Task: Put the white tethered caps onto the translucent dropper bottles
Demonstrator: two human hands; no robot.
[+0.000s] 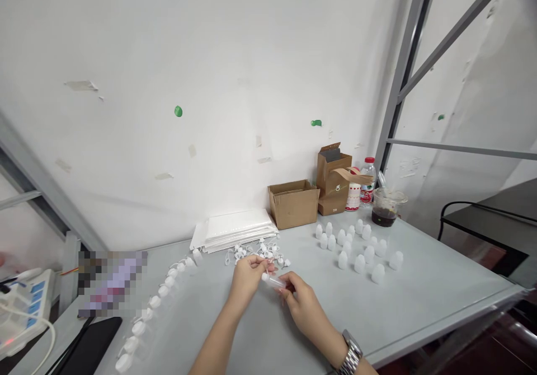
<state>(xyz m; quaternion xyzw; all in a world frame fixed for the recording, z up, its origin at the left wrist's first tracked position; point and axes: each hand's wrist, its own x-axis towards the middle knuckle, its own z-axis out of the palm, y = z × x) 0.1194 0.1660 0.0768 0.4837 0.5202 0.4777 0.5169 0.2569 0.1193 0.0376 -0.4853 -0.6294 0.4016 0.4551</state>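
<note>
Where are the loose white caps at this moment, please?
In the head view, the loose white caps lie near the middle, on the table just beyond the left hand and in front of the white stack.

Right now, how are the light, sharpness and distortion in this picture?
All in the head view: fairly even light, with small glints on the metal wristwatch; the translucent bottle in the right hand shows little fine detail; the metal post leans, likely wide-angle distortion; a pixelated patch hides detail beside the power strip.
</note>
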